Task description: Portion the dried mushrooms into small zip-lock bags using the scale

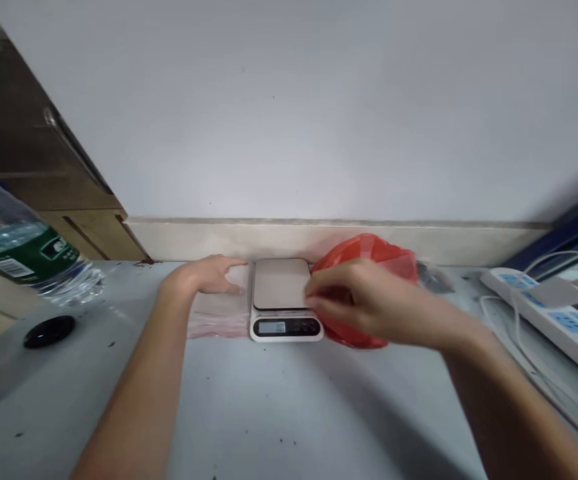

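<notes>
So the person's got a white digital scale with a flat, pale square platform (pixel 283 283) sitting near the wall on a scuffed grey tabletop (pixel 249 413), right between both hands. Its display faces the wearer, presumably so it's easy to read, though the digits are too blurry to make out.

The left hand (pixel 211 275) is spread, thumb well away from the fingers, over a flat stack of clear plastic bags with pinkish edges (pixel 219 321) just beside the scale. Looks like it's steadying the stack, but that's a guess. The bags lie flat, so they're probably empty.

The right hand (pixel 363 300) has thumb and fingertips drawn close together by the platform's right edge. Can't tell if there's something tiny in there. It's in front of a crumpled red plastic bag (pixel 369 250) propped against the wall; the mouth seems to face the wearer, which would make reaching in easy. Its contents are hidden.

Off left, a clear plastic bottle with a green label (pixel 29 257) looks partly filled with clear liquid, near a black round object (pixel 49 331). A white power strip (pixel 559 320) sits far right.
</notes>
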